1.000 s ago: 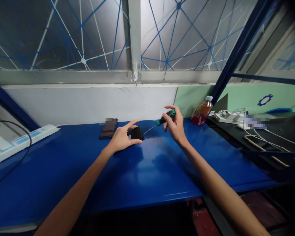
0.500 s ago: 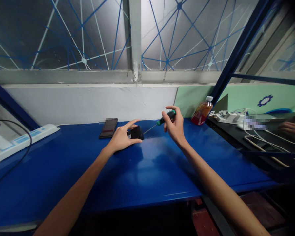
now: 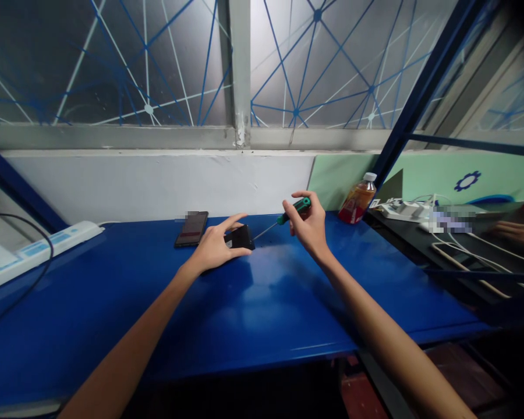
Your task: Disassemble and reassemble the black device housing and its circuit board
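Note:
My left hand [image 3: 215, 247] is closed around a small black rectangular device [image 3: 243, 237], thumb along its near edge and fingers along the far one. Its exact kind is unclear, and part of it is hidden by the palm. In my right hand [image 3: 312, 224] is a screwdriver with a green and black handle [image 3: 296, 210]. The thin metal shaft slants down to the left, and its tip is at the right end of the black device. A few tiny dark specks lie on the blue table [image 3: 262, 314] close to the tip. Behind my left hand lies a dark smartphone [image 3: 192, 228].
A bottle of amber drink [image 3: 358, 198] with a red label stands at the back right. On the left lies a white power strip [image 3: 48, 251] with a black cable. Beyond the blue frame, a dark table holds cables and a phone [image 3: 452, 254]; another person's hand [image 3: 519, 233] is there.
My right hand's fingers have shifted slightly on the screwdriver handle, which tilts a little differently. The tip stays at the device's end. My left hand keeps its hold.

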Tool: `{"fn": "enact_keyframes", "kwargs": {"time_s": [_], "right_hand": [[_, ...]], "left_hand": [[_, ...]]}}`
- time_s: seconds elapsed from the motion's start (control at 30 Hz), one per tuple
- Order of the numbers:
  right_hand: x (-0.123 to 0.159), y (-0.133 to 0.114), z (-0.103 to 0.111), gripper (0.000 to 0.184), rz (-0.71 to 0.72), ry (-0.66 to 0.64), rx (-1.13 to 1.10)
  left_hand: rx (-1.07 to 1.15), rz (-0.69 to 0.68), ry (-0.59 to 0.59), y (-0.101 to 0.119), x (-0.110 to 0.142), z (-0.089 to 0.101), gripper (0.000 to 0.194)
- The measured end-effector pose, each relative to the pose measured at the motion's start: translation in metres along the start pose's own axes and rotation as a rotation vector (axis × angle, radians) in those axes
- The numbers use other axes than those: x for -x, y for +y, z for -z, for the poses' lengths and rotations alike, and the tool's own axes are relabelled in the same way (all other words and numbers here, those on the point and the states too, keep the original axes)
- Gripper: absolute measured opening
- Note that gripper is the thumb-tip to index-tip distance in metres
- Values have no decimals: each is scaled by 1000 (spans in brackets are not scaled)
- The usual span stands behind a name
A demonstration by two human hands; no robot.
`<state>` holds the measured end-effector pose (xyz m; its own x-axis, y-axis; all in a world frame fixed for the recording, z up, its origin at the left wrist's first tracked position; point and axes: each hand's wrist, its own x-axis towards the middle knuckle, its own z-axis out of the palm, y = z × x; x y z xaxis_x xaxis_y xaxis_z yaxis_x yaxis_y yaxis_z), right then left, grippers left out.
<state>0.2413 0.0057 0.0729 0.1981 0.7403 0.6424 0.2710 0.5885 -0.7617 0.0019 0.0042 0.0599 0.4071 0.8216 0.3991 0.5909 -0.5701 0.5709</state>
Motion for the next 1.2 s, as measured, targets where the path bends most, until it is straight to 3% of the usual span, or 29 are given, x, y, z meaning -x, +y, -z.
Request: {"fn": "enact_keyframes", "kwargs": {"time_s": [0.13,0.27,0.43,0.63,0.9,1.2], "right_hand": [[-2,6,0,32,-16,-75,-110],[-2,4,-1,35,-7,-68,-77],[-2,0,1,38,8,0,36],[-9,15,7,30,72,119,294],[-6,41,0,34,101,25,658],[-4,46,1,38,129,12,757]], "left_hand": [[6,2,1,0,-1,0,79],[6,1,-3,0,0,0,79],[-39,2,-46,1,0,0,78],[-262,20,-215,-2,2,-6,76],[-465,19,-285,-9,4,-17,76],[-369,-21,-309,-12,6,-11,66]]}}
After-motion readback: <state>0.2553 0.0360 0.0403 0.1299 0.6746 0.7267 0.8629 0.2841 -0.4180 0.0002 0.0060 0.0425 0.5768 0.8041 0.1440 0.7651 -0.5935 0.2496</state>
